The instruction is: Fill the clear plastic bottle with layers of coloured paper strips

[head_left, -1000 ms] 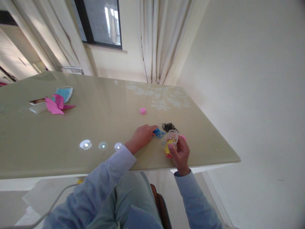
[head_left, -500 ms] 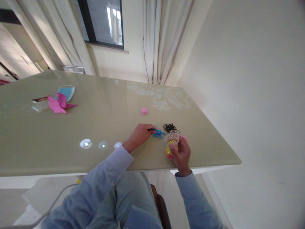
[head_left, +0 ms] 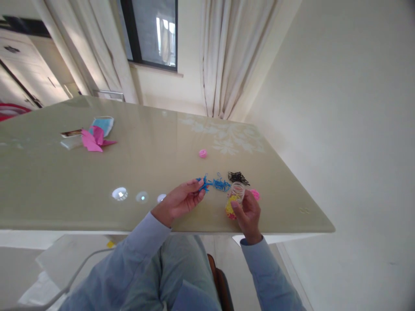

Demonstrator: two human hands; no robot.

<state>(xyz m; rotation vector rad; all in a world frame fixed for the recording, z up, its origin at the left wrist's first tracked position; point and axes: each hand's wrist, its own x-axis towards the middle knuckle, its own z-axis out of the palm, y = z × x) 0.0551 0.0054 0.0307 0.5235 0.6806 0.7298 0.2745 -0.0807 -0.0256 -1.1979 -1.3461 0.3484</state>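
Note:
Pinched in the fingers of my left hand (head_left: 181, 200) is a tuft of small blue rubber bands (head_left: 204, 183), lifted just left of the remaining blue pile (head_left: 221, 185). My right hand (head_left: 249, 214) is wrapped round a small clear jar (head_left: 238, 190), tilted slightly, its open mouth up. Yellow and red bands fill the jar's lower part. A heap of black bands (head_left: 238, 177) lies behind the jar. Pink bands (head_left: 255, 195) show beside my right hand, partly covered by it.
A pink cap (head_left: 202, 153) lies farther back on the glossy table (head_left: 155, 155). At the left are a folded pink paper (head_left: 95, 139), a blue face mask (head_left: 104, 125) and a clear packet (head_left: 71, 142). Two pale bands (head_left: 304, 211) lie near the right edge.
My left hand has drawn back from the blue pile with a clump of bands and turned palm up. The jar stays in my right hand. The whole view has shifted slightly.

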